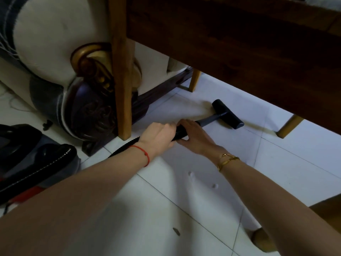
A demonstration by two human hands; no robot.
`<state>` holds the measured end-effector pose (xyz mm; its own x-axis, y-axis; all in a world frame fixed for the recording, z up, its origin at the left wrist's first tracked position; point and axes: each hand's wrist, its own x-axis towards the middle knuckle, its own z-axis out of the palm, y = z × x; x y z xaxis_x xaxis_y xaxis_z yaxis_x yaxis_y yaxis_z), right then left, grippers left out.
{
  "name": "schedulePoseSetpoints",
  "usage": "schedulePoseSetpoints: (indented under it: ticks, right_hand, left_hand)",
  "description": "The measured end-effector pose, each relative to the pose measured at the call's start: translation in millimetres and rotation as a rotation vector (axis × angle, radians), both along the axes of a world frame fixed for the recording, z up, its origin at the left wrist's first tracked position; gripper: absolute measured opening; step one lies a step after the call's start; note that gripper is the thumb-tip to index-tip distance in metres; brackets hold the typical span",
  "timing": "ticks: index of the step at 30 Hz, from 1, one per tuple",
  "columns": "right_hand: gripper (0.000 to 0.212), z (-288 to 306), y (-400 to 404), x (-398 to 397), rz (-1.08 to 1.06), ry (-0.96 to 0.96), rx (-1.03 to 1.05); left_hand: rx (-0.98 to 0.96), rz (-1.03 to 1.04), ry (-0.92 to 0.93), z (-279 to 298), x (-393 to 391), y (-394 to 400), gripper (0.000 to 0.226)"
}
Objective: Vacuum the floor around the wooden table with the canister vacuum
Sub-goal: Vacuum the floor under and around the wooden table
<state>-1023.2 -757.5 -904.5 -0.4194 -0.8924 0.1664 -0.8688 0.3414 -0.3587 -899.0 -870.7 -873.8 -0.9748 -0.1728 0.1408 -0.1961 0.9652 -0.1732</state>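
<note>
Both hands (177,134) gripping wand (206,120), under table (230,39)

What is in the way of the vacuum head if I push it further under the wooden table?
Nothing visible blocks it. The vacuum head sits on bare tile under the table. The table legs stand off to the sides: a far leg beyond it to the left, another leg to its right. The space further under is hidden.

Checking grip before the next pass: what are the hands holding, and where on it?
Both hands grip the vacuum wand at its black handle end, where the hose joins: left hand behind, right hand ahead, nearer the floor nozzle.
</note>
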Motion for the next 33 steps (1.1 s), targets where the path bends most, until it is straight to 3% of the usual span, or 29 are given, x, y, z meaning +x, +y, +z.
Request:
schedulePoseSetpoints:
  ticks: [4,7,14,33]
  right_hand:
    - [0.029,-6.7,7.0,-23.5,-0.074,0.019,0.005]
    - [0.032,-13.2,11.9,-33.9,-0.08,0.028,0.034]
    - [0.033,-18.8,12.5,-32.7,-0.072,0.031,0.036]
    - [0.023,0.9,-58.3,121.3,0.24,-0.044,-0.095]
  left_hand:
    - [0.021,-0.013,0.012,-9.7,-30.3,7.2,0.032]
    - [-0.084,-0.019,0.079,-17.4,-41.1,10.8,0.033]
    - [-0.012,0.005,0.015,-29.6,-45.1,12.3,0.027]
    - [-0.038,0.129,0.0,14.9,139.4,-26.3,0.028]
